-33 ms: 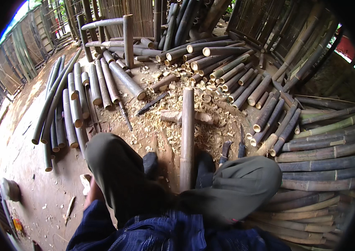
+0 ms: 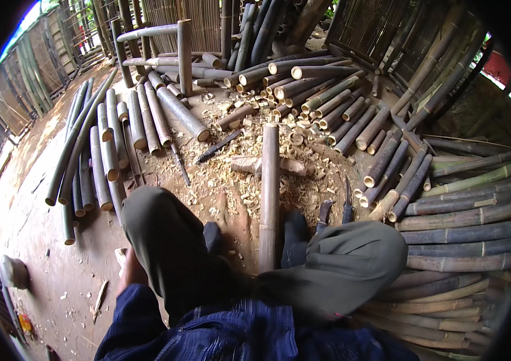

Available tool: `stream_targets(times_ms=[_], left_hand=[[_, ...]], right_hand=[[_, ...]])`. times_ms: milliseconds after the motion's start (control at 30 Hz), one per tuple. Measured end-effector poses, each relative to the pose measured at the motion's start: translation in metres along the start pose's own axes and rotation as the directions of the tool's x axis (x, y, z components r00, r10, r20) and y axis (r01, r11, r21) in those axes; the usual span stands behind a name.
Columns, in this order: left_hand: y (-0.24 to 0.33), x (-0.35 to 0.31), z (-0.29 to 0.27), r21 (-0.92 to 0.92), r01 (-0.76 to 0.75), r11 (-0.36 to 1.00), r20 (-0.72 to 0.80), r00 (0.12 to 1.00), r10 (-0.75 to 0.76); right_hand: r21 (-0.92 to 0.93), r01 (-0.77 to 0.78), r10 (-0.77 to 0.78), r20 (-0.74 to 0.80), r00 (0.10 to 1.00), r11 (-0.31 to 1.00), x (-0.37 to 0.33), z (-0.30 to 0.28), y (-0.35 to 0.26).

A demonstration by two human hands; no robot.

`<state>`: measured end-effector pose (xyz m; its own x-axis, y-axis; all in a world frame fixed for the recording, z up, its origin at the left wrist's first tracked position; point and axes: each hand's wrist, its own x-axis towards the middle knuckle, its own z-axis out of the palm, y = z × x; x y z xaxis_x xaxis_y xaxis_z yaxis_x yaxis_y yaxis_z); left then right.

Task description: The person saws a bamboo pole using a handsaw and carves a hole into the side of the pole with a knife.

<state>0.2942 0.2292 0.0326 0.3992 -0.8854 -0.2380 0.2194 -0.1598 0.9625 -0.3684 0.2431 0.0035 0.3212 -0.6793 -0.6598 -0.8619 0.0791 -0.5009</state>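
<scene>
My left hand [image 2: 134, 272] is down beside my left knee, with its fingers mostly hidden behind the trouser leg. A small pale object [image 2: 120, 257] shows right at that hand; its kind, and whether it is gripped, I cannot make out. My right hand is out of sight. Between my feet a thick bamboo pole [image 2: 270, 195] points away from me, its far part resting across a short log [image 2: 296, 167] on the ground. Bamboo shavings [image 2: 231, 186] lie all around the log.
Cut bamboo poles [image 2: 138, 123] lie at the left, with another heap [image 2: 328, 105] at the far right and a stack [image 2: 463, 231] beside my right knee. Long blades [image 2: 218, 147] lie among the shavings. Two dark-handled knives [image 2: 324, 213] are by my right foot. A post-and-rail bamboo frame [image 2: 184, 60] stands behind.
My left hand and the pale object beside it sit very slightly farther forward. My left knee has shifted up a little in the view. The bamboo pole stays in place.
</scene>
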Motion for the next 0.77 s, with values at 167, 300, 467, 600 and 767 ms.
stream_targets(times_ms=[167,300,467,600,767], left_hand=[[0.089,0.002,-0.049,0.275,-0.13,0.953,-0.026,0.989,0.142],[0.133,-0.002,-0.006,0.548,-0.199,0.813,0.114,0.98,0.163],[0.213,0.05,-0.007,0.73,-0.408,0.548,0.383,0.909,0.167],[0.234,0.132,0.018,0.809,-0.405,0.427,0.41,0.908,0.085],[0.15,0.251,0.038,0.8,-0.593,0.09,0.563,0.794,0.229]], right_hand=[[-0.09,0.102,-0.1,0.033,0.994,0.991,-0.002,0.011,-0.034],[-0.203,0.102,-0.089,0.075,0.993,0.974,-0.016,0.0,-0.036],[-0.322,0.225,-0.173,0.182,0.968,0.92,0.011,-0.018,-0.076],[-0.405,0.339,-0.249,0.259,0.933,0.849,0.051,-0.044,-0.117],[-0.513,0.382,-0.308,0.226,0.924,0.769,0.128,-0.091,-0.171]])
